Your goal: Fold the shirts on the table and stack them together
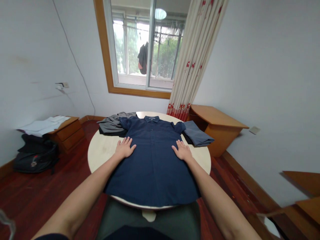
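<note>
A dark navy short-sleeved shirt [153, 166] lies spread face up, buttoned down the front, its collar [151, 119] at the far side and its hem over the near table edge. My left hand [125, 148] rests flat on the shirt's left side, fingers spread. On the opposite side, my right hand [182, 150] lies flat near the shirt's right edge, fingers also apart. Neither hand grips the cloth. Grey crumpled clothing [112, 123] sits beyond my left hand, and folded grey clothing [197, 134] is beside the right sleeve.
The round pale table [96, 155] carries all the clothes. A wooden desk [220, 120] stands close at the back right, beside a floral curtain [195, 56]. To the left are a small wooden cabinet [71, 135] and a black bag [35, 158] on the floor.
</note>
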The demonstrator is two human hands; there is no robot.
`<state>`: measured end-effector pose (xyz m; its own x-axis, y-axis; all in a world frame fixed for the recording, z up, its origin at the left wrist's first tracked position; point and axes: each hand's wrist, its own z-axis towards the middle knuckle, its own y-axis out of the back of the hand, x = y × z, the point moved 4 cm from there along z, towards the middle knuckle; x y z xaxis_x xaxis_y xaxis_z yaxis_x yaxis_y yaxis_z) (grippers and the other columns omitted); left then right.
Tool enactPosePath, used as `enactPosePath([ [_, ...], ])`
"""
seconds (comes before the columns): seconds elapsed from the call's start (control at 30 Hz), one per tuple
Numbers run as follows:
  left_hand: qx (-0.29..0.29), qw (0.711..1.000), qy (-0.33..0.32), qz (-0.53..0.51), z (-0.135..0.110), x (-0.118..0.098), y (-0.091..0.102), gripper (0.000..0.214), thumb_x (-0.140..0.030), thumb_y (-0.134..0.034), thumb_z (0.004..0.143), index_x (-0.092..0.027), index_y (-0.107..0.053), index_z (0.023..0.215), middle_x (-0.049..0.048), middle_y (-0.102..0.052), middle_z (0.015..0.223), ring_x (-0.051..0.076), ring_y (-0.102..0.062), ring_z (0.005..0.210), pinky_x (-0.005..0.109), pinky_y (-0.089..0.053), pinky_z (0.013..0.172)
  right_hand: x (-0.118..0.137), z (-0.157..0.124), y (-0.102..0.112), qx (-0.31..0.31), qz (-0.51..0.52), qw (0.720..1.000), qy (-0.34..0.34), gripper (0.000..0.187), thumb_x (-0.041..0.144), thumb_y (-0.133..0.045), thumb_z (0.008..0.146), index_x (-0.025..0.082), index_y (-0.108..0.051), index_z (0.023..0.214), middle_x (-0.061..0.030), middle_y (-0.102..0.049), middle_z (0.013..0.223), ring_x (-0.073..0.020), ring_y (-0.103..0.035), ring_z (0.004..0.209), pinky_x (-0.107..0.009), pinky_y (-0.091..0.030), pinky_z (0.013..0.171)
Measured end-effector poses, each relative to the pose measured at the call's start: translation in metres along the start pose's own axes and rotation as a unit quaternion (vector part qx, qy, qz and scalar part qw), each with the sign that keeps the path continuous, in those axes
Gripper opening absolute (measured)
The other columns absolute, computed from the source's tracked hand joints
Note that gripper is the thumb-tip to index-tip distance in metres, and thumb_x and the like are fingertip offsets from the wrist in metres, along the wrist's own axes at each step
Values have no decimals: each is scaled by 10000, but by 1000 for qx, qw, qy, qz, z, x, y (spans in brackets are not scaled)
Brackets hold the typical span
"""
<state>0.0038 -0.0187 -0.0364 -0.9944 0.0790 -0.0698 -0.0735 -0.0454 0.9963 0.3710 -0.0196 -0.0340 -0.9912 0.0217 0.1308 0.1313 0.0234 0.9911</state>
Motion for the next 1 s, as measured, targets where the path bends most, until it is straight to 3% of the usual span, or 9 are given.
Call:
enactPosePath([
  [0.1,9,1000,0,26,11,-23,5,682,-506,-276,985,-102,-354,1529,180,-259,1606,351,-195,1500,577,-121,1196,24,10,9,3,-18,1000,-3,674,476,-258,1010,70,-292,1547,-161,-231,1627,-282,-215,1501,-523,-124,1198],
  [0.23,-26,992,-125,-15,40,-80,4,659,-494,-275,997,-117,-338,1535,142,-223,1626,301,-154,1517,518,-121,1215,86,36,12,-31,11,995,90,651,447,-262,1011,93,-271,1557,-129,-203,1639,-256,-160,1518,-504,-87,1210],
  [0.3,-13,989,-143,-44,57,-93,-2,650,-503,-255,1003,-142,-334,1537,128,-236,1625,289,-171,1515,509,-155,1211,104,51,4,-17,27,991,129,653,473,-253,1011,116,-279,1558,-115,-209,1640,-246,-145,1522,-488,-77,1214],
  [0.4,2,990,-126,-61,79,-81,-11,679,-550,-242,996,-155,-328,1541,113,-239,1626,281,-176,1515,507,-170,1210,98,72,-7,-4,43,991,128,700,556,-220,1004,138,-279,1562,-96,-202,1644,-241,-140,1523,-474,-88,1218],
  [0.5,0,995,-81,-55,99,-55,-13,691,-554,-240,991,-145,-329,1541,115,-230,1628,288,-174,1515,496,-170,1211,73,90,-8,-6,39,997,68,724,588,-204,997,146,-269,1568,-93,-178,1651,-253,-140,1523,-485,-105,1215],
  [0.57,1,997,-71,-43,111,-51,-12,674,-521,-256,992,-133,-339,1535,127,-237,1625,303,-177,1512,501,-169,1208,66,102,-4,2,24,999,25,691,539,-216,1009,134,-276,1565,-120,-193,1645,-274,-159,1518,-512,-111,1208],
  [0.7,-23,992,-120,-35,133,-78,-12,679,-501,-290,987,-110,-314,1541,129,-206,1634,296,-140,1520,488,-136,1216,92,123,-1,-8,10,997,75,668,480,-251,1010,107,-264,1564,-124,-193,1644,-269,-125,1524,-522,-60,1211],
  [0.83,-15,996,-75,-53,149,-90,-15,725,-563,-270,985,-92,-315,1535,143,-242,1626,302,-175,1510,473,-155,1210,109,139,-6,5,31,996,89,685,514,-204,1006,130,-250,1571,-86,-154,1655,-264,-103,1528,-529,-71,1212],
  [1.0,-76,993,-86,-15,170,-99,6,546,-480,-353,985,-95,-588,1292,198,-566,1373,345,-478,1286,456,-376,1050,115,167,0,-23,-4,996,86,652,457,-256,1009,103,-286,1557,-120,-192,1643,-275,-127,1522,-533,-35,1208],
])
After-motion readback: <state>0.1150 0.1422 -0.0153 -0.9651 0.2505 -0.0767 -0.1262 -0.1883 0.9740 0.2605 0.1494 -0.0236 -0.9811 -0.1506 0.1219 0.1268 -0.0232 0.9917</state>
